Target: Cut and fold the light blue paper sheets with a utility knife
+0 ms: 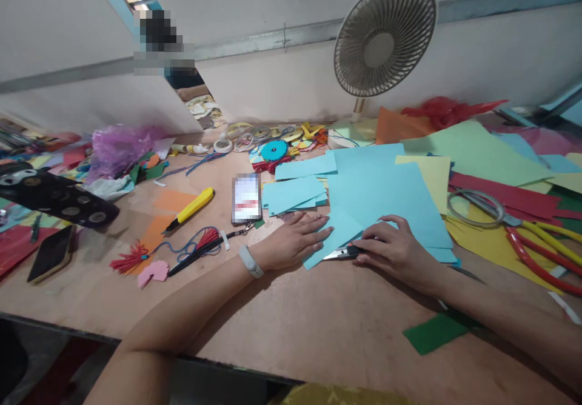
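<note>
My left hand, with a white band on the wrist, lies flat with its fingers stretched over a folded or loose piece of light blue paper. In my right hand is a box cutter with a dark handle, its metal blade lying along the lower edge of that paper. A larger light blue sheet spreads behind both hands. Cut light blue strips are stacked beyond my left hand. The palm side of my right hand hides most of the cutter's handle.
A yellow box cutter, a phone and red tassels lie to the left. Scissors with red and yellow handles rest on coloured paper at the right. A fan stands behind; a green scrap lies in front.
</note>
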